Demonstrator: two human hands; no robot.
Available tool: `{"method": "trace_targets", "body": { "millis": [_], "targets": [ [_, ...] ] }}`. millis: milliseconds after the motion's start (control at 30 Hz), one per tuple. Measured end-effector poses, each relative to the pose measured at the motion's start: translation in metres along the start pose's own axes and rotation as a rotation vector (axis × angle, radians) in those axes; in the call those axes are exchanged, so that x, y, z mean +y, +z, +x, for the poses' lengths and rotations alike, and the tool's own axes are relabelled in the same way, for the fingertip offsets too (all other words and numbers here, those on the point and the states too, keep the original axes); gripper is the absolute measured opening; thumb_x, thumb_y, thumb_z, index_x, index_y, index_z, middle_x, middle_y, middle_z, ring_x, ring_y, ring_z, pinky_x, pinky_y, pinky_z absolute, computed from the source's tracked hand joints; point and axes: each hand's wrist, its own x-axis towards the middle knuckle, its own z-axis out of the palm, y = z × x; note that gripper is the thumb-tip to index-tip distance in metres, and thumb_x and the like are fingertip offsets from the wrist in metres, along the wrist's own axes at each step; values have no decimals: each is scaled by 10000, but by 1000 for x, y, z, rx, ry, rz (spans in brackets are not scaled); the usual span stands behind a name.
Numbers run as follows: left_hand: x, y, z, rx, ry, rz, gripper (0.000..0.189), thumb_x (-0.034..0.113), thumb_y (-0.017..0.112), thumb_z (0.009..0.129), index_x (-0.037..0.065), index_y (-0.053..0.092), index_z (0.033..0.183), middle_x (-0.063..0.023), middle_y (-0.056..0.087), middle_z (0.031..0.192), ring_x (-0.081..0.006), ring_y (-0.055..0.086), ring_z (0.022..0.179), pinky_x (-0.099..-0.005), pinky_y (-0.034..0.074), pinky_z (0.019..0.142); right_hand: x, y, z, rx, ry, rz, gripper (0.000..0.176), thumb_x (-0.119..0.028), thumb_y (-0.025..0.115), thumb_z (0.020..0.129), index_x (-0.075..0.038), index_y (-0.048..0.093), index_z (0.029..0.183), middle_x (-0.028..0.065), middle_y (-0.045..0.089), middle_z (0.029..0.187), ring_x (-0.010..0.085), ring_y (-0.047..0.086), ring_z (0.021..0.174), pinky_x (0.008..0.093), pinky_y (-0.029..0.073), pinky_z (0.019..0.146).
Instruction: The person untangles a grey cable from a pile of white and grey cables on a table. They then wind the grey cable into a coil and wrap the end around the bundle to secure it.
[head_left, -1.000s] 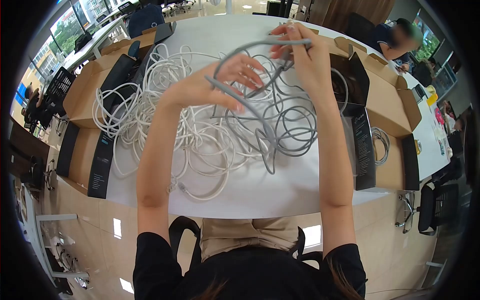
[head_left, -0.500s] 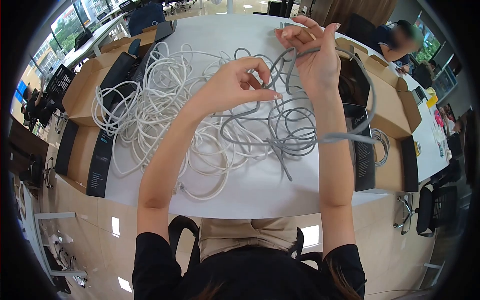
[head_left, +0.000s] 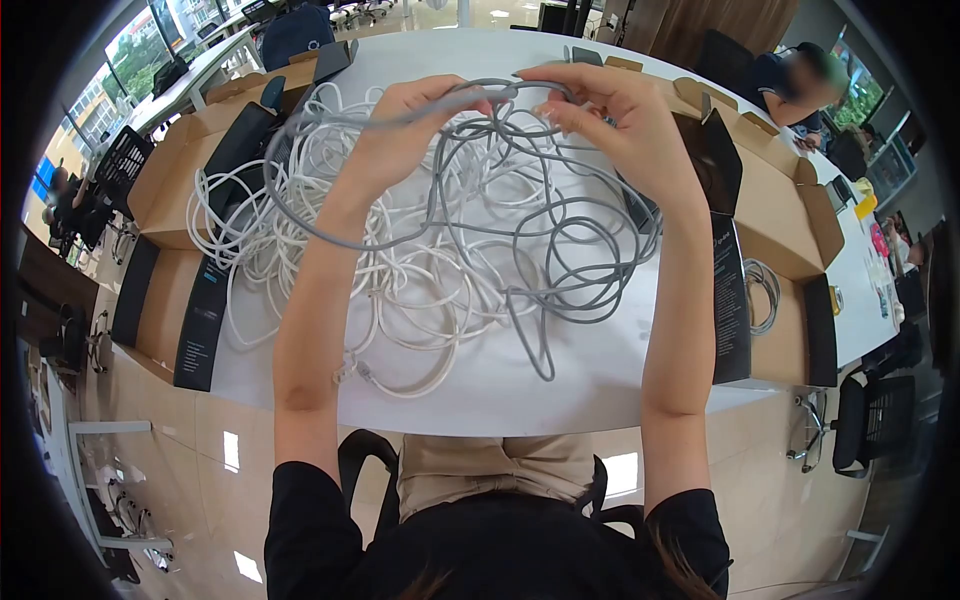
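A long grey cable (head_left: 575,319) hangs in tangled loops from both my hands, with its lower loops on the white table. My left hand (head_left: 410,125) is closed around a strand at the upper left of the tangle. A wide grey loop swings out over my left wrist. My right hand (head_left: 605,105) pinches the cable between thumb and fingers, slightly apart from the left. Beneath and to the left lies a large heap of white cable (head_left: 300,215). Clear-looking plugs (head_left: 350,372) show near the table's front edge, by my left forearm.
Open cardboard boxes stand on both sides: a left box (head_left: 160,310) and a right box (head_left: 785,220). A coiled grey cable (head_left: 765,295) sits in the right box. Another person (head_left: 790,90) sits beyond at the upper right. An office chair (head_left: 875,415) stands at right.
My right hand has moved left and down, turning inward and closing on the grey cable. My left hand has risen leftward. The big grey loop has swung from my right arm over to my left.
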Motion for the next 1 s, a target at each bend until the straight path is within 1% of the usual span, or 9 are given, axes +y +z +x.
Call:
{"method": "trace_targets", "body": {
  "millis": [133, 267, 367, 433, 633, 733, 833, 933, 1000],
  "targets": [
    [9, -9, -2, -29, -93, -198, 217, 120, 461, 898, -42, 594, 954, -104, 643, 865, -123, 604, 684, -219, 486, 613, 10, -8, -1, 101, 27, 140, 157, -62, 571, 825, 0, 633, 955, 14, 587, 673, 39, 486, 593, 176, 392, 529],
    [22, -21, 1, 4, -70, -19, 239, 173, 457, 910, -22, 580, 973, -106, 655, 857, -68, 524, 485, -175, 428, 469, 4, -25, -1, 276, 5, 163, 204, -98, 548, 864, 55, 602, 988, 7, 562, 726, 40, 475, 635, 160, 365, 559],
    [22, -45, 1, 396, -187, -74, 213, 169, 457, 909, -1, 569, 969, -104, 653, 882, -50, 476, 483, -170, 397, 463, 20, -63, -7, 569, 9, 198, 235, -107, 558, 859, 57, 585, 1025, 11, 567, 763, 49, 483, 662, 159, 348, 574],
    [-4, -92, -10, 537, -191, -346, 217, 198, 449, 916, 14, 554, 960, -90, 645, 910, -49, 409, 477, -171, 348, 451, 21, -91, -20, 805, 81, 243, 259, -113, 562, 857, 57, 572, 1052, 11, 563, 777, 64, 485, 674, 168, 338, 588],
    [-63, -166, -38, 562, -139, -1246, 221, 191, 366, 944, 30, 517, 940, -55, 614, 870, -63, 348, 459, -183, 300, 426, 40, -138, -46, 996, 122, 388, 210, -118, 590, 840, 34, 613, 982, 25, 589, 759, 86, 532, 668, 159, 364, 559],
    [-83, -185, -51, 863, -95, -1210, 211, 153, 324, 951, 34, 492, 901, -44, 601, 830, -65, 346, 452, -186, 288, 413, 43, -151, -53, 1039, 124, 480, 193, -83, 546, 861, 47, 596, 995, 42, 583, 748, 96, 535, 663, 178, 387, 536],
    [-94, -194, -57, 1019, -47, -1220, 230, 161, 303, 955, 36, 477, 872, -33, 589, 793, -70, 345, 442, -191, 280, 401, 45, -150, -53, 1089, 120, 459, 194, -88, 534, 869, 50, 589, 994, 61, 594, 768, 116, 562, 699, 189, 425, 551],
    [-93, -190, -54, 1006, -55, -1206, 195, 162, 345, 946, 53, 470, 844, -18, 573, 774, -64, 352, 462, -194, 286, 416, 45, -145, -50, 1091, 139, 400, 204, -106, 523, 877, 51, 579, 995, 91, 612, 812, 151, 599, 773, 207, 472, 594],
    [-86, -180, -47, 761, -62, -1125, 165, 175, 381, 938, 57, 490, 896, -6, 566, 787, -63, 368, 503, -191, 307, 445, 40, -138, -46, 1073, 165, 350, 218, -121, 508, 886, 53, 567, 1004, 117, 622, 855, 186, 617, 842, 232, 501, 645]
  ]
}}
